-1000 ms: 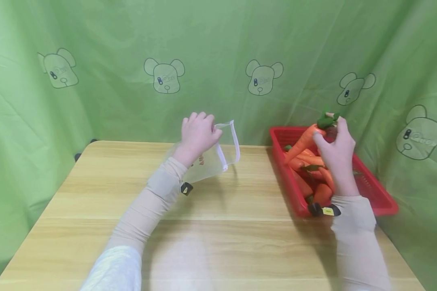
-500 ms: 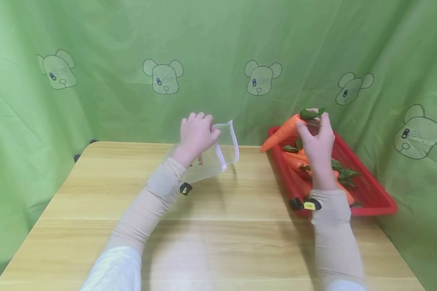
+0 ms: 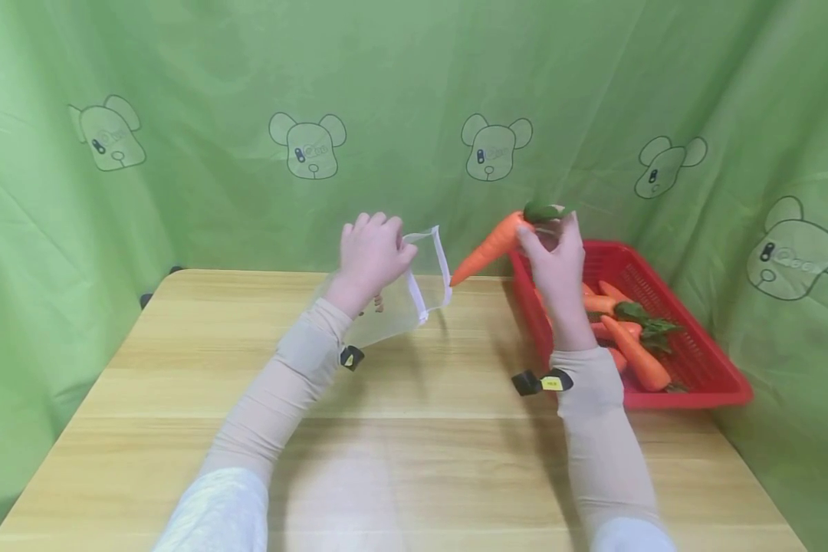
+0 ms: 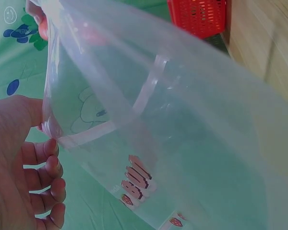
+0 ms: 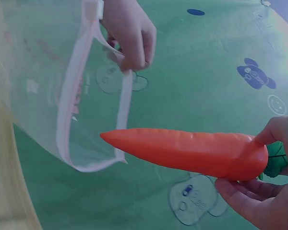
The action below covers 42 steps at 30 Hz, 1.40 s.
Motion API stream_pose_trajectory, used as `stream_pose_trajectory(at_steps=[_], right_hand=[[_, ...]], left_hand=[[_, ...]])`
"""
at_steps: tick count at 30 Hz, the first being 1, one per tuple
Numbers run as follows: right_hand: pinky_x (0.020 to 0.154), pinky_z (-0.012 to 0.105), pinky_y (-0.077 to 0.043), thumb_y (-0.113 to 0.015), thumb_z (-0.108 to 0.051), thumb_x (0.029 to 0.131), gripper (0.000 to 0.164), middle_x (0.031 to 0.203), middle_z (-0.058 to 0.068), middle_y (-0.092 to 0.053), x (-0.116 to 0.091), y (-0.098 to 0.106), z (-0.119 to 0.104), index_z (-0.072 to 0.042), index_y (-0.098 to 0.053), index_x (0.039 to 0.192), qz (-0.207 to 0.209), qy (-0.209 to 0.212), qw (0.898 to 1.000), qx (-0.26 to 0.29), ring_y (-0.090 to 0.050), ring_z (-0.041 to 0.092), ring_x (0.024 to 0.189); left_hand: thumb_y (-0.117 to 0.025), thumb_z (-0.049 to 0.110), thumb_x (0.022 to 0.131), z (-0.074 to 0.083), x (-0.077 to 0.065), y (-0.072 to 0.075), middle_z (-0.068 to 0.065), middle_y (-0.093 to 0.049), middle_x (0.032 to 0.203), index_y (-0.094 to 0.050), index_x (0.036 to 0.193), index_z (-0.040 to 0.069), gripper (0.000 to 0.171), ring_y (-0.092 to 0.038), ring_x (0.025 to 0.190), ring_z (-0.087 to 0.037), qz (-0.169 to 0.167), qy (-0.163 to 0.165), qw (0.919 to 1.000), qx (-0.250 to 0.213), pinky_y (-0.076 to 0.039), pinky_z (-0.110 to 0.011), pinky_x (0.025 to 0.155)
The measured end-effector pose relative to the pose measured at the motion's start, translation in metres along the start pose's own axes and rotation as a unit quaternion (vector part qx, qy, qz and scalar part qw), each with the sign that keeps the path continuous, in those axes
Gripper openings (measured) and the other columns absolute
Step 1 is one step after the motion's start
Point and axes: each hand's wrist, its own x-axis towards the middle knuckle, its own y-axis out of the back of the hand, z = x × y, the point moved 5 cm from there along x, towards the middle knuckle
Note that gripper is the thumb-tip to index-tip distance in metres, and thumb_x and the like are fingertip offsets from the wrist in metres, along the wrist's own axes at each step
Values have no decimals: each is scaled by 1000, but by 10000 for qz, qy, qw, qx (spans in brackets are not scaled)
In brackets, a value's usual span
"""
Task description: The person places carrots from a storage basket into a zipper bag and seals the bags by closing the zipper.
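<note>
My left hand (image 3: 374, 257) pinches the edge of a clear zip bag (image 3: 393, 318) with a white zipper strip, its mouth spread and facing right. Printed lettering shows on the bag's side in the left wrist view. My right hand (image 3: 559, 261) holds an orange carrot (image 3: 491, 247) by its thick end, thumb and fingers around it near the green leaves (image 5: 277, 159). The carrot slants down to the left, its tip right at the bag's mouth. In the right wrist view the carrot (image 5: 187, 151) points at the opening of the bag (image 5: 69, 96).
A red plastic basket (image 3: 714, 368) with several carrots (image 3: 635, 356) and green leaves stands at the right of the wooden table (image 3: 414, 460). A green curtain (image 3: 400, 61) with printed bear heads hangs behind and on both sides.
My right hand has carried the carrot left, out from over the red basket to the bag's mouth. The left hand and the bag have stayed in place.
</note>
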Motion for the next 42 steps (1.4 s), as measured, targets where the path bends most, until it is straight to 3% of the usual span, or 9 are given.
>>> stream_pose_trajectory(at_steps=[3, 10, 17, 22, 26, 30, 37, 42], right_hand=[[71, 18, -54, -66, -7, 88, 29, 102, -4, -60, -1, -9, 6, -16, -53, 112, -158, -91, 9998, -99, -62, 7, 87], [82, 17, -51, -69, -16, 88, 42, 108, -1, -59, -7, -24, 22, -4, -51, 124, -534, -366, 9935, -937, -61, 4, 94], [82, 18, -50, -70, -22, 87, 43, 117, 7, -62, -10, -33, 34, -6, -53, 123, -912, -490, 9835, -1483, -61, 5, 95], [84, 21, -50, -70, -24, 87, 45, 122, 13, -63, -13, -40, 40, -5, -52, 123, -1264, -579, 9759, -1683, -64, 17, 105], [91, 32, -53, -70, -25, 87, 46, 123, 18, -63, -16, -44, 45, -2, -51, 123, -1527, -713, 9685, -1831, -64, 27, 111], [94, 42, -52, -72, -25, 86, 45, 121, 19, -64, -18, -48, 47, -1, -52, 119, -1721, -722, 9623, -1978, -64, 30, 113], [81, 36, -53, -72, -23, 86, 34, 118, 18, -65, -21, -52, 49, -4, -57, 109, -1893, -566, 9531, -2292, -66, 32, 108], [87, 40, -52, -70, -18, 87, 26, 115, 18, -67, -21, -53, 50, -3, -60, 106, -1942, -424, 9511, -2362, -66, 32, 111]], left_hand=[[-55, 37, 88, 0, 0, 0, 3, -54, 83, -54, 82, 20, 18, -46, 84, -19, 56, -6, 10000, 20, -40, -35, 78], [-56, 37, 88, 0, 1, 0, 3, -54, 84, -55, 83, 20, 18, -46, 85, -18, 40, 23, 10000, -45, -40, -35, 79], [-56, 39, 89, 0, 2, 2, 3, -55, 85, -56, 84, 19, 20, -47, 86, -18, -2, 31, 10000, -46, -40, -36, 80], [-56, 39, 89, -1, 3, 3, 2, -55, 86, -56, 85, 19, 20, -47, 86, -19, -46, 85, 9999, -72, -40, -35, 80], [-56, 39, 89, -1, 3, 4, 2, -55, 86, -55, 85, 19, 21, -46, 86, -19, -41, 109, 9999, -85, -40, -35, 80], [-56, 40, 89, -1, 3, 5, 3, -54, 85, -55, 84, 19, 21, -46, 86, -18, -32, 129, 9998, -115, -40, -35, 80], [-57, 39, 89, -1, 3, 6, 3, -55, 85, -55, 84, 19, 21, -47, 86, -18, -30, 150, 9998, -137, -40, -35, 80], [-56, 39, 90, -1, 3, 6, 3, -54, 85, -55, 83, 20, 21, -46, 86, -18, -50, 179, 9997, -174, -39, -35, 81]])
